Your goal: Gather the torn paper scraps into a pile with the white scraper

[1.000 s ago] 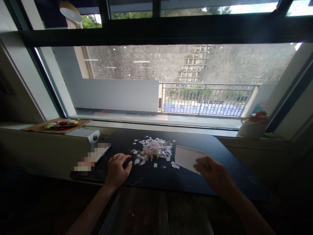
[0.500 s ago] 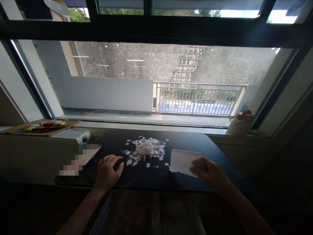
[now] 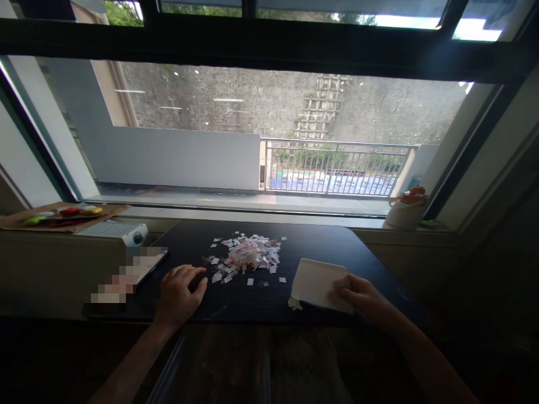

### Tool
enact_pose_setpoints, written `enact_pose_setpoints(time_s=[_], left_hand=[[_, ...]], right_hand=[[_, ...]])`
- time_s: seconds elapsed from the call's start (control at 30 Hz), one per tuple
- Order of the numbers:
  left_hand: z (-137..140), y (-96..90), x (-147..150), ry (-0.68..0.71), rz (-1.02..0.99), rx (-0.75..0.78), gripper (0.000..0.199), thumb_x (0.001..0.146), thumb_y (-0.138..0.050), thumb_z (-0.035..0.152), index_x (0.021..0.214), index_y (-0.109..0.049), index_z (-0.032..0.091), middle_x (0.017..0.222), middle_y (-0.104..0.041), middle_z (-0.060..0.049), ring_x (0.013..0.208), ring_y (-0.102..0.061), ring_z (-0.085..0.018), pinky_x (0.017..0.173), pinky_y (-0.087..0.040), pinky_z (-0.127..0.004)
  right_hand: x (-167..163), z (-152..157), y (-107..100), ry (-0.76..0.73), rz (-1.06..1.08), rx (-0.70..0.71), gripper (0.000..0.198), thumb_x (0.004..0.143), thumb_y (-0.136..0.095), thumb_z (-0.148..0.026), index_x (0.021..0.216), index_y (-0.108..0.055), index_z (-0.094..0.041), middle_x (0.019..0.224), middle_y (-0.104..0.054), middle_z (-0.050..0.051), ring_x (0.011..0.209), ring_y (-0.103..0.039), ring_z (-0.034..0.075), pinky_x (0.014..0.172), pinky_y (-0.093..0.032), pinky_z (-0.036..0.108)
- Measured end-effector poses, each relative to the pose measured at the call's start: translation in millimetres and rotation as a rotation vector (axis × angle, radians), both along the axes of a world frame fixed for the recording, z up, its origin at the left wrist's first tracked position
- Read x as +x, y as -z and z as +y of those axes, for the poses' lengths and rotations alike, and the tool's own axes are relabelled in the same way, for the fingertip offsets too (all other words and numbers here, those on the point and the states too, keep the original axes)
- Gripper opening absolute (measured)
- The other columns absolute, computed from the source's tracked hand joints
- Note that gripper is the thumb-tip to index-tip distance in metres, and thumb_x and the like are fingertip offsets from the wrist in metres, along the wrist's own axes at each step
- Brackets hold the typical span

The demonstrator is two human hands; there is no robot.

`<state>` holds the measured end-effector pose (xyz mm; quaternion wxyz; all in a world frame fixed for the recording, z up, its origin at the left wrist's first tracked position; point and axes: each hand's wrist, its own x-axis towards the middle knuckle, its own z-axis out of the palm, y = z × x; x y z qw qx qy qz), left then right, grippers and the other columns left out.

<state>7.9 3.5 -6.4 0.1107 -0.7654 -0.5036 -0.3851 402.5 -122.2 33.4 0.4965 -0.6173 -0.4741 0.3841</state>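
A heap of small white and pinkish paper squares (image 3: 252,252) lies on the dark tabletop (image 3: 320,241), with a few loose pieces around it. My right hand (image 3: 357,292) grips the right edge of a white flat rectangular piece with rounded corners (image 3: 320,280); whether it is a card or a shallow lid I cannot tell. Some pale scraps (image 3: 295,303) show at its lower left corner. Left of the heap, my left hand (image 3: 181,289) rests by the table with thumb and fingers apart, holding nothing.
A partly blurred-out flat object (image 3: 147,269) lies at the table's left edge. Beyond it are a grey-white device with a knob (image 3: 137,238) and a brown board (image 3: 109,212) bearing colourful items. A white pot (image 3: 404,216) stands on the sill at right, below the window.
My right hand has turned the white piece and drawn its near edge slightly closer to me. The pale scraps at its corner show more. My view has shifted a little; the left hand keeps its pose.
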Motion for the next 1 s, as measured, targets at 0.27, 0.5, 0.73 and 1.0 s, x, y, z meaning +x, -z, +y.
enact_pose_setpoints(time_s=[0.27,0.5,0.73,1.0], left_hand=[[1.3,0.1,0.9,-0.005,-0.008,-0.001,0.029,0.078,-0.047,0.039,0.086,-0.067,0.020,0.089,-0.070,-0.008,0.095,-0.060,-0.028,0.088,-0.043,-0.047],[1.8,-0.6,0.2,-0.003,-0.013,-0.010,0.030,0.077,-0.047,0.039,0.086,-0.068,0.019,0.090,-0.070,-0.009,0.096,-0.060,-0.028,0.088,-0.044,-0.045],[1.1,-0.4,0.9,-0.007,-0.009,-0.021,0.029,0.077,-0.048,0.038,0.087,-0.067,0.019,0.090,-0.069,-0.008,0.097,-0.059,-0.029,0.088,-0.043,-0.047],[2.2,1.0,-0.7,-0.006,-0.008,-0.022,0.029,0.077,-0.047,0.039,0.086,-0.067,0.020,0.090,-0.069,-0.008,0.097,-0.059,-0.029,0.088,-0.043,-0.046]], right_hand=[[15.9,-5.9,2.2,-0.044,0.045,-0.054,0.028,0.060,-0.075,-0.033,0.081,-0.070,-0.015,0.081,-0.075,0.006,0.077,-0.068,0.025,0.071,-0.052,0.035],[6.3,-6.3,-3.1,-0.138,0.046,-0.130,0.029,0.059,-0.075,-0.033,0.082,-0.070,-0.016,0.083,-0.074,0.006,0.079,-0.068,0.025,0.072,-0.052,0.035],[-5.8,-14.8,-14.9,-0.169,0.105,-0.189,0.032,0.055,-0.075,-0.032,0.081,-0.069,-0.016,0.078,-0.074,0.004,0.075,-0.067,0.023,0.069,-0.050,0.033],[6.1,-21.4,-12.1,-0.133,0.121,-0.146,0.034,0.057,-0.077,-0.032,0.086,-0.070,-0.016,0.081,-0.075,0.005,0.077,-0.068,0.023,0.071,-0.050,0.032]])
